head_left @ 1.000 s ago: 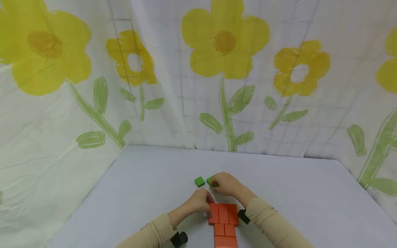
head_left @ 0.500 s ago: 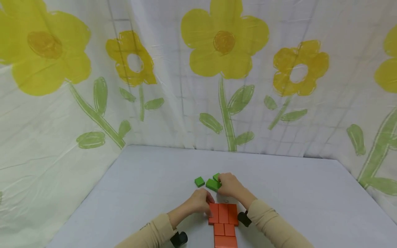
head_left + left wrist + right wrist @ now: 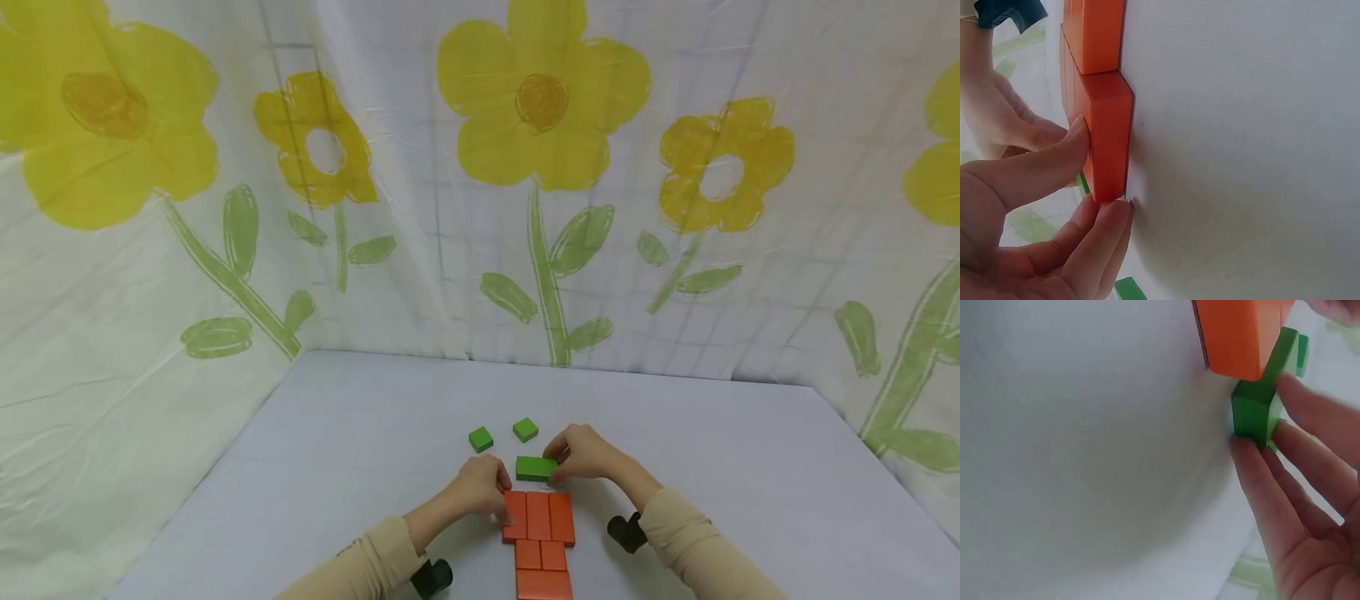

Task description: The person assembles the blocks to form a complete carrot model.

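In the head view, several flat red blocks (image 3: 538, 515) lie edge to edge: a row of three, two short ones below it, then a crosswise one. My left hand (image 3: 480, 487) holds the leftmost block of the row of three; the left wrist view has its thumb (image 3: 1075, 147) on the block's top and its fingers at the far end. A long green block (image 3: 531, 468) lies crosswise just beyond that row. My right hand (image 3: 588, 454) holds its right end, with fingertips (image 3: 1247, 453) against it in the right wrist view; the thumb there is blurred.
Two small green square blocks, one on the left (image 3: 481, 439) and one on the right (image 3: 526, 429), lie farther back on the white table (image 3: 360, 433). A white curtain (image 3: 420, 275) with yellow flowers hangs behind the table. Black cameras sit at both wrists.
My right hand has drawn the long green block back towards me and turned it crosswise, beyond the red row. The right small green square now shows in full. My left hand has hardly moved.
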`<act>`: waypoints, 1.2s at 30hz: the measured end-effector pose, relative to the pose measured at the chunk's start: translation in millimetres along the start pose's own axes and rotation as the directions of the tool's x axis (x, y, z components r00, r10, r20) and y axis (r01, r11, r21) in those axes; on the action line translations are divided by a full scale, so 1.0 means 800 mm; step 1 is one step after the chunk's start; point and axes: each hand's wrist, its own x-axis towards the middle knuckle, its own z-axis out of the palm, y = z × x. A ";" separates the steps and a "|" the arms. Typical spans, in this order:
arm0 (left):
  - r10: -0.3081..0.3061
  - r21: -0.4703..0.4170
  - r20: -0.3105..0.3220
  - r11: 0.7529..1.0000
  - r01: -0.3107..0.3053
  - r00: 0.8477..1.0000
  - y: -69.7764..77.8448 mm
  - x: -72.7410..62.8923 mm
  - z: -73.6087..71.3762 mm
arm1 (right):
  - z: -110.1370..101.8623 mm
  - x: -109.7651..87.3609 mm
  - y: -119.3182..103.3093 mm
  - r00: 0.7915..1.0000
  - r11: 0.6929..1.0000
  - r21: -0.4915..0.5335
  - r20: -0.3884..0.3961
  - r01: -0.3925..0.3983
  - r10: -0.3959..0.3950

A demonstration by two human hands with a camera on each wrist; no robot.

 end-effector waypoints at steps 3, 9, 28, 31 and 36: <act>-0.011 0.013 -0.009 1.000 0.011 1.000 0.001 0.000 0.000 | 0.002 -0.004 -0.002 1.000 1.000 0.022 -0.024 -0.006 0.007; -0.025 0.012 -0.023 1.000 0.026 0.999 0.003 -0.001 0.000 | 0.003 -0.010 -0.009 1.000 0.999 0.034 -0.012 0.001 -0.001; 0.015 -0.010 -0.030 1.000 -0.016 0.999 -0.002 -0.003 -0.001 | 0.002 0.015 -0.009 0.990 0.999 -0.052 -0.144 -0.013 0.006; 0.010 -0.006 -0.033 1.000 -0.011 0.999 -0.002 -0.003 -0.001 | 0.005 0.032 -0.010 0.988 0.989 -0.144 -0.152 -0.032 0.009; 0.013 -0.007 -0.043 1.000 -0.013 0.999 -0.001 -0.004 0.000 | 0.011 0.051 -0.012 0.999 0.967 -0.255 -0.050 -0.017 0.004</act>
